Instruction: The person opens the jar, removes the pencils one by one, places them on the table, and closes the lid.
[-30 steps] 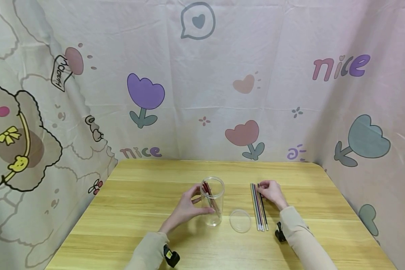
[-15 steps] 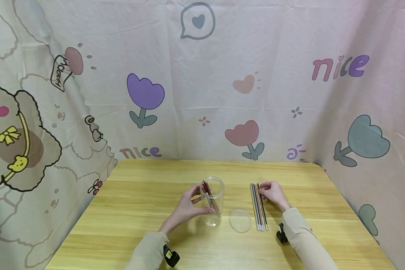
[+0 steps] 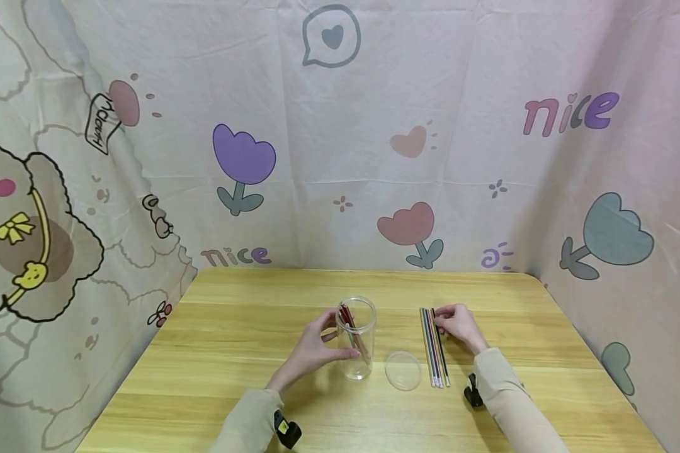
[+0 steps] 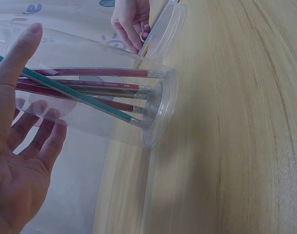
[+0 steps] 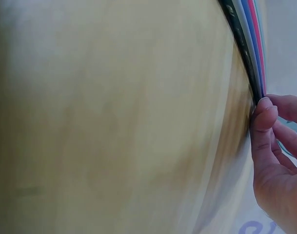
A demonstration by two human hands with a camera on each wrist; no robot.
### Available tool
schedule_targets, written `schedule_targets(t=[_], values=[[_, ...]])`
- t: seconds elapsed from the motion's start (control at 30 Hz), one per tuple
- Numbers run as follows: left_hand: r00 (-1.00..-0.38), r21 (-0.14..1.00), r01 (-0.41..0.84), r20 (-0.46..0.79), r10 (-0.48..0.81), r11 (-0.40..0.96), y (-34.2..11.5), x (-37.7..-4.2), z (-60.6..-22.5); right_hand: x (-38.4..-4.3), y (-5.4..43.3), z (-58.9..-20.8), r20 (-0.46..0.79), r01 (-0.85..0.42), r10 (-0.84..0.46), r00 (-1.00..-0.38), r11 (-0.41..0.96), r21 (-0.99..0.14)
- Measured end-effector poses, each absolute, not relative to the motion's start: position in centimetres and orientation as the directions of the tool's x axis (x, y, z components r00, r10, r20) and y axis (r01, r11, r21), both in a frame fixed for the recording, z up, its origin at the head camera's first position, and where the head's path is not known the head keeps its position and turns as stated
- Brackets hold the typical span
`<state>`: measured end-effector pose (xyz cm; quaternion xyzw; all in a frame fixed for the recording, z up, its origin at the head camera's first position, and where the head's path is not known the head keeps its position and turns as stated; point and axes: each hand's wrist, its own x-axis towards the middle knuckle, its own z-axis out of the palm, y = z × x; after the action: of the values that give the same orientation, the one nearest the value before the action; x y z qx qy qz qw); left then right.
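Note:
A clear plastic jar (image 3: 365, 343) stands upright on the table with several pencils (image 4: 89, 87) leaning inside, mostly red, one teal. My left hand (image 3: 311, 349) grips the jar's side, thumb in front and fingers behind. Right of the jar, a row of pencils (image 3: 432, 352) lies side by side, eraser ends toward me. At the row's far end my right hand (image 3: 460, 324) pinches the tip of the black pencil (image 5: 242, 48), the outermost on the right, between thumb and index finger. Its tip is hidden by the fingertips.
A round clear lid (image 3: 403, 370) lies flat on the wooden table (image 3: 232, 314) between the jar and the pencil row. A printed cloth (image 3: 328, 138) hangs behind the table and along both sides.
Over the first half second my right hand and forearm shifted slightly right at the far end of the row. My left hand and the jar have stayed in place.

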<state>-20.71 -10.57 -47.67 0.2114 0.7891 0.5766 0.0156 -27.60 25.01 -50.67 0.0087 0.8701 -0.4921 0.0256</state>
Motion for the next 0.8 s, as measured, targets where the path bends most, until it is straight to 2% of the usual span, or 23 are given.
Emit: schedule_targets(t=[0.43, 0.8], values=[[-0.913, 0.918, 0.311, 0.216, 0.346, 0.248, -10.6, -20.7, -47.7, -27.6, 25.0, -50.5, -0.06, 0.055, 0.006, -0.998, 0.507, -0.86], [-0.912, 0.914, 0.313, 0.215, 0.349, 0.257, -10.6, -20.8, -47.8, -27.7, 24.4, -49.3, 0.011, -0.003, 0.014, -1.0, 0.473, -0.881]])
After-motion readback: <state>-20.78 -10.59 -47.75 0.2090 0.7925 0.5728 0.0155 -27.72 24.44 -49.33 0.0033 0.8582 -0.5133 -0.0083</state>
